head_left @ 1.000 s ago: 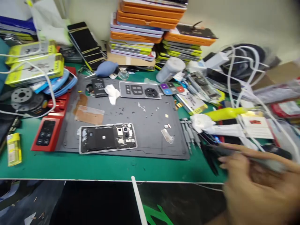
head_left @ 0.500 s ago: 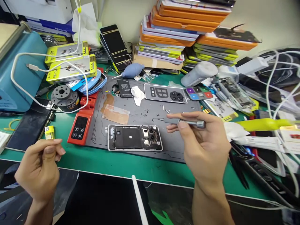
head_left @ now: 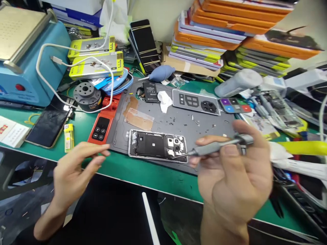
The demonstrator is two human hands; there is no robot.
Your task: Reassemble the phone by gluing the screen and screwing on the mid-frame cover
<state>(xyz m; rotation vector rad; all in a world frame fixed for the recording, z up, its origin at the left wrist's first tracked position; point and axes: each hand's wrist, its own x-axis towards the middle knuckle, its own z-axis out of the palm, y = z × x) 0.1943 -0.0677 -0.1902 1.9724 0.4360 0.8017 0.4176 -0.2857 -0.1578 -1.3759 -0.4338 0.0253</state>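
An opened phone (head_left: 157,145) lies face down on the grey work mat (head_left: 166,126), its insides and camera modules showing. My right hand (head_left: 235,180) grips a grey precision screwdriver (head_left: 217,147), whose thin tip points left at the phone's right end near the cameras. My left hand (head_left: 76,166) hovers over the table's front edge, left of the phone, fingers apart and holding nothing. The phone's grey back cover (head_left: 195,102) rests at the far side of the mat.
A red device (head_left: 103,122) lies left of the mat, with a yellow lighter (head_left: 68,136) and a dark phone (head_left: 48,126) further left. A blue machine (head_left: 22,58) stands far left. Stacked orange and grey boxes (head_left: 217,37) line the back. Tools and white cables crowd the right.
My right hand has brought the screwdriver down and left to the phone's camera end. My left hand has risen and reached toward the phone. The view has shifted left.
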